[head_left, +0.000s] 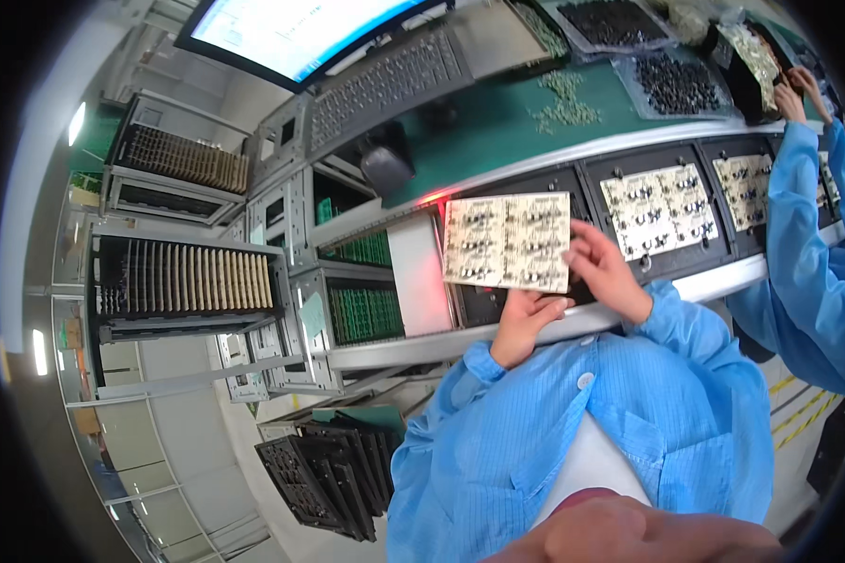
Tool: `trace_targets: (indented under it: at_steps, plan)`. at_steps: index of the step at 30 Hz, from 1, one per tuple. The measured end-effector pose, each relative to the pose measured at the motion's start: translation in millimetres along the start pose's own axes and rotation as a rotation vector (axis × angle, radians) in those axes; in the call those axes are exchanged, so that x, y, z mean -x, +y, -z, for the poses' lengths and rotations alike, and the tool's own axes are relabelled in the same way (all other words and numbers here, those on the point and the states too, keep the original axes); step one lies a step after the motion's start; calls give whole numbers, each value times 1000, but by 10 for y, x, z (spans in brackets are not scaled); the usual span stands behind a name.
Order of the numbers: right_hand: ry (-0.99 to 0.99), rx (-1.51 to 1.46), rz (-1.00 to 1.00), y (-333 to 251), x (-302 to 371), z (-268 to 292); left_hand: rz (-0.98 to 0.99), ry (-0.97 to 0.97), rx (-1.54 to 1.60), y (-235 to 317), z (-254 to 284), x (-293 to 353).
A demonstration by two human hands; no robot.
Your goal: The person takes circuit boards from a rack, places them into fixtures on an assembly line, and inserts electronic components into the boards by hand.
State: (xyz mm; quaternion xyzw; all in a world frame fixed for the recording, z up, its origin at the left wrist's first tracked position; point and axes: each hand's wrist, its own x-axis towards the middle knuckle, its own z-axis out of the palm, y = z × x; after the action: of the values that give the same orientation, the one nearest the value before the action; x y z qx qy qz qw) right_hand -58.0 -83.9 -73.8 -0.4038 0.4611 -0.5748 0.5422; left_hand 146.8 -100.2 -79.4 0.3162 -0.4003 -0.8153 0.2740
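Note:
A cream-coloured circuit board panel (507,242), printed in repeated sections with small dark components, is held up over the near edge of the line, slightly tilted. My left hand (528,327) is closed on its lower edge, with part of its fingers hidden beneath the panel. At the right edge, my right hand (610,274) grips the same panel between thumb and fingers. Behind it lies a black carrier tray (556,188), mostly covered by the panel. Just to the right, a second cream panel (660,211) rests in another black tray.
Slotted racks (192,277) stand at the left, filled with boards. A keyboard (385,89), monitor (300,33) and mouse (385,169) sit at the back. Bags of black parts (681,84) lie on the green mat (479,141). A co-worker's blue sleeve (798,197) reaches in at right.

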Motion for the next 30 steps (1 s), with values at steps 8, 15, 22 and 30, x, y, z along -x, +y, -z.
trace_targets:
  at_steps: [8,15,22,30]
  plan:
    - [91,255,-5,-189,-118,432,-280,295,-708,253,191,250]
    - [171,363,-25,-129,-118,349,-473,488,-1002,426,588,305]
    - [191,1201,302,-174,-141,438,-402,289,-1120,551,682,295]
    - [58,1205,312,-273,-35,327,-760,392,-1671,371,632,173]
